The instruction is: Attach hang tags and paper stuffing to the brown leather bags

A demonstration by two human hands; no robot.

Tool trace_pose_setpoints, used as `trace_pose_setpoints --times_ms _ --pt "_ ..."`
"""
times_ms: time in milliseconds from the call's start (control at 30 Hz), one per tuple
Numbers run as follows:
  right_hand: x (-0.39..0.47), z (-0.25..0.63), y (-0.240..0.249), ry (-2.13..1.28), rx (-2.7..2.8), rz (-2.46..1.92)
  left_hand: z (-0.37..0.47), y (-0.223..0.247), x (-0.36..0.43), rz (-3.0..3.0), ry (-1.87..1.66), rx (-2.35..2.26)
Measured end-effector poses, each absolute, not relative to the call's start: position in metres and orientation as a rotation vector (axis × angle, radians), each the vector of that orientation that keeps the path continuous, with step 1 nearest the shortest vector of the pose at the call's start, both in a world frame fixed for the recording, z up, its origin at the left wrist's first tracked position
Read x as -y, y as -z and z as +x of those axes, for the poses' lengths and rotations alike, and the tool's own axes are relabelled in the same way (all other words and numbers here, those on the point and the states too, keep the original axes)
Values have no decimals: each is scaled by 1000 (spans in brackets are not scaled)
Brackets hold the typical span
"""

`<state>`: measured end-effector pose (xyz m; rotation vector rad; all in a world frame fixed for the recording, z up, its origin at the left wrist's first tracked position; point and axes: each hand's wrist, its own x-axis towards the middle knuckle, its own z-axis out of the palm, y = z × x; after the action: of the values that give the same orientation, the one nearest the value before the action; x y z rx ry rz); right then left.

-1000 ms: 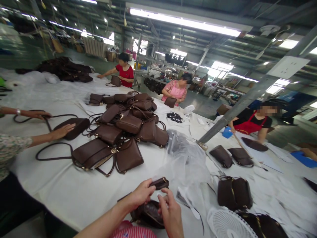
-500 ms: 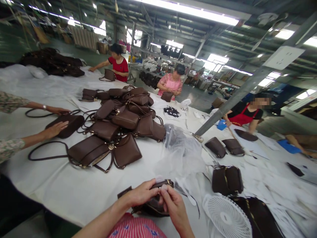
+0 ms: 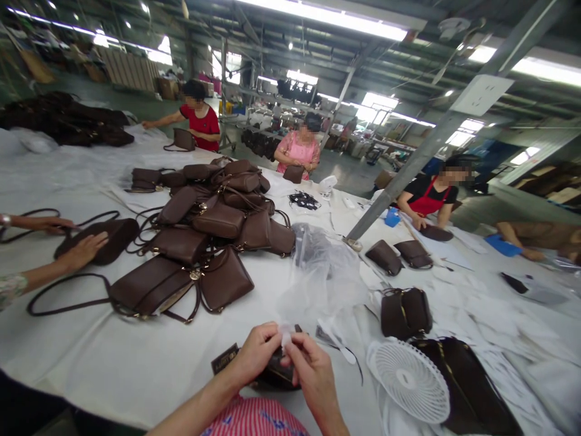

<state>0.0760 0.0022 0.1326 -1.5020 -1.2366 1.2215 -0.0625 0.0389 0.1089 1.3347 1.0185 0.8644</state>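
Observation:
Close to my body on the table, a dark brown leather handbag [image 3: 278, 367] lies mostly hidden beneath my hands. Above it, my left hand [image 3: 258, 352] pinches a small piece of thin white film [image 3: 285, 335]. My right hand [image 3: 313, 364] is closed on the same piece from the other side, thumb and forefinger together. A dark tag with gold lettering [image 3: 225, 358] sticks out to the left of the bag.
Brown handbags [image 3: 218, 219] are heaped ahead, with clear plastic sheeting [image 3: 327, 260] beside them. A white fan [image 3: 408, 378] and dark bags [image 3: 406, 312] stand to the right. A slanted metal post [image 3: 385, 197] rises from the table. A co-worker's hands [image 3: 82, 251] handle a bag at left; other people work beyond.
My view has turned slightly right. Both hands have lifted the white film a little above the bag, where it shows more clearly. At left, the co-worker's bag has shifted left in view.

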Motion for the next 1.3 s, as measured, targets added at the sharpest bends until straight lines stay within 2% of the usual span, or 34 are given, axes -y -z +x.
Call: trace_pose_setpoints --times_ms 367,600,800,900,967,1033,1133,1200,1300 --pt "-9 77 -123 -1477 884 -1607 -61 -99 -28 1625 -917 -1085" --pt "-7 78 -116 -1588 633 -1472 -66 -93 -25 2142 -881 -972" --pt "-8 79 -115 -1638 466 -1361 -69 -87 -25 2313 -804 -1052" --pt "-11 84 -114 -1710 564 -1445 -71 -85 -25 2345 -783 -981" --pt "-13 89 -114 -1728 831 -1518 -71 -86 -25 2332 -760 -934" --pt "-14 93 -116 -1557 1215 -1549 -70 -88 -24 2262 -739 -935" --pt "-15 95 -120 -948 1709 -1519 -69 -93 -25 2090 -713 -982" --pt "-17 95 -123 -613 1849 -1480 -71 -99 -27 2004 -674 -972" --pt "-24 97 -129 -430 1784 -1457 -78 -115 -34 1949 -601 -927"
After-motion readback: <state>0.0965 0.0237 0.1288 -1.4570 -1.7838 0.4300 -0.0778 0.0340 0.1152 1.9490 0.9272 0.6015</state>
